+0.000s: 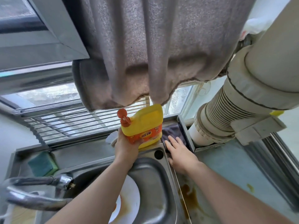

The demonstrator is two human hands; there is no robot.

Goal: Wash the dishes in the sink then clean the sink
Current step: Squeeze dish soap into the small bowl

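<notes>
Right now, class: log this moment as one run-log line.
left hand: grips detergent bottle | right hand: flat on grey cloth | sink: stained plate unwashed

Daylit window (pixel 48 94), grey towel (pixel 137 54) hanging overhead, white ribbed duct (pixel 226 110), stained counter (pixel 226 175)

Left hand (pixel 125 143) grips yellow detergent bottle (pixel 144 125) at far sink (pixel 159 178) rim, right hand (pixel 179 152) flat on grey cloth (pixel 174 130), stained white plate (pixel 129 201) in sink, sponge (pixel 42 164) left

grey towel (pixel 145 46) hanging at top, folds drooping | white ribbed pipe (pixel 226 113) slanting down at right | window (pixel 48 94) with metal bars (pixel 64 122) behind | brown stains (pixel 189 199) on pale blue surface (pixel 234 167) at right
</notes>
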